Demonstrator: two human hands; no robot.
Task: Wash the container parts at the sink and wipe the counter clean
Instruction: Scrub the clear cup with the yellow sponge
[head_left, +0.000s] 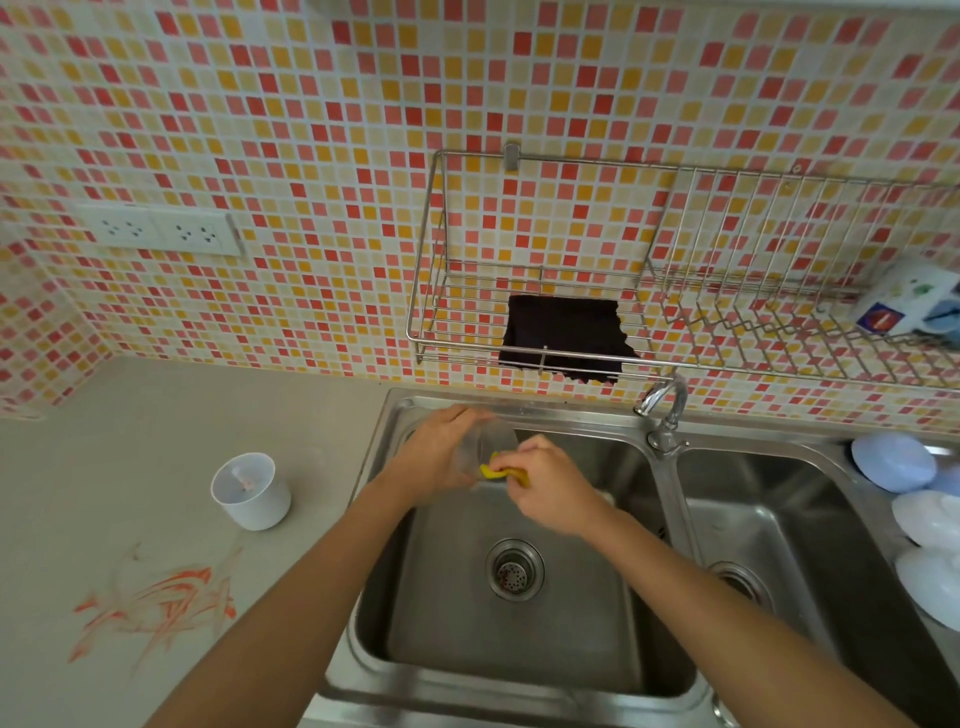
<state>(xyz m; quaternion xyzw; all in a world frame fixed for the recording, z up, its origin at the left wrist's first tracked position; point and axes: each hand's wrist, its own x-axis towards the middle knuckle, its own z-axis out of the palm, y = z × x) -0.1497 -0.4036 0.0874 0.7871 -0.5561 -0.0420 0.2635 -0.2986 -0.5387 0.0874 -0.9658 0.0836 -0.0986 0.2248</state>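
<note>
Over the left basin of the steel sink (395, 613), my left hand (439, 449) grips a clear plastic container (491, 441), tilted with its mouth toward my other hand. My right hand (550, 488) is closed on a yellow sponge (493, 470) pressed against the container's rim. A white cup-shaped container part (252, 491) stands upright on the grey counter (130, 441), left of the sink. Orange smears (156, 608) streak the counter near its front left.
A curved tap (665, 410) rises between the two basins. A wire rack (675, 270) on the tiled wall holds a dark cloth (563, 335) and a printed mug (906, 301). Pale round lids or bowls (914, 499) sit at the right of the sink. A double socket (161, 231) is on the wall, left.
</note>
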